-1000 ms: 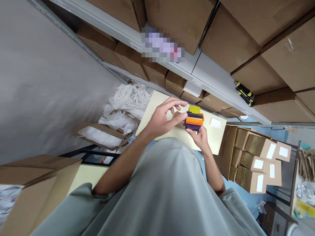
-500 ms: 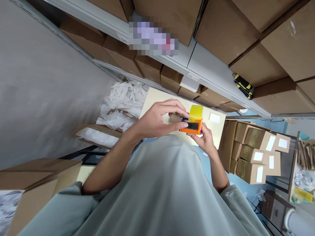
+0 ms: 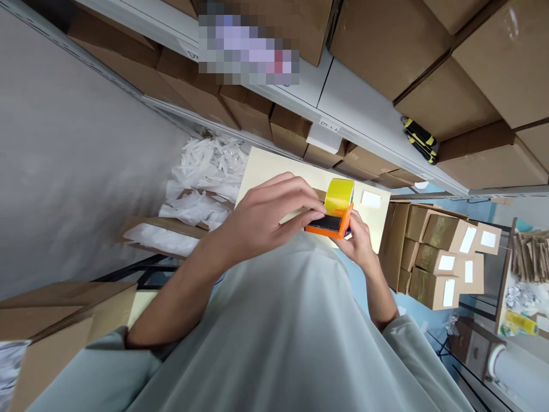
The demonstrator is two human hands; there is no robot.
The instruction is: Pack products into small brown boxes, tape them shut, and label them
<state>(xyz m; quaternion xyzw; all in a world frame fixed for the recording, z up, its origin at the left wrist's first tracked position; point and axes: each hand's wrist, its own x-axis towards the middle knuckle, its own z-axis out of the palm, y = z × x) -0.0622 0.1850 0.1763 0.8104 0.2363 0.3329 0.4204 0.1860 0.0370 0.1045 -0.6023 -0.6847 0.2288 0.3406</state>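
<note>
An orange tape dispenser (image 3: 328,231) with a roll of yellow tape (image 3: 340,194) on it is held over the pale tabletop (image 3: 261,166). My right hand (image 3: 358,237) grips the dispenser at its right end, with the fingers partly hidden behind it. From the left, my left hand (image 3: 281,209) reaches over the dispenser, thumb and fingertips pressed together at its dark middle part beside the roll. What lies between those fingertips is too small to tell. A white label (image 3: 370,199) lies on the tabletop right of the roll.
Shelves with cardboard boxes (image 3: 294,134) run behind the tabletop. Black-and-yellow cutters (image 3: 420,140) lie on the upper shelf (image 3: 355,97). White scraps (image 3: 210,166) are piled at left. Stacked boxes (image 3: 435,283) with white labels stand at right.
My left thumb and fingers, apart before, have closed together at the dispenser. The dispenser has tilted and moved slightly left. The whole view has shifted a little.
</note>
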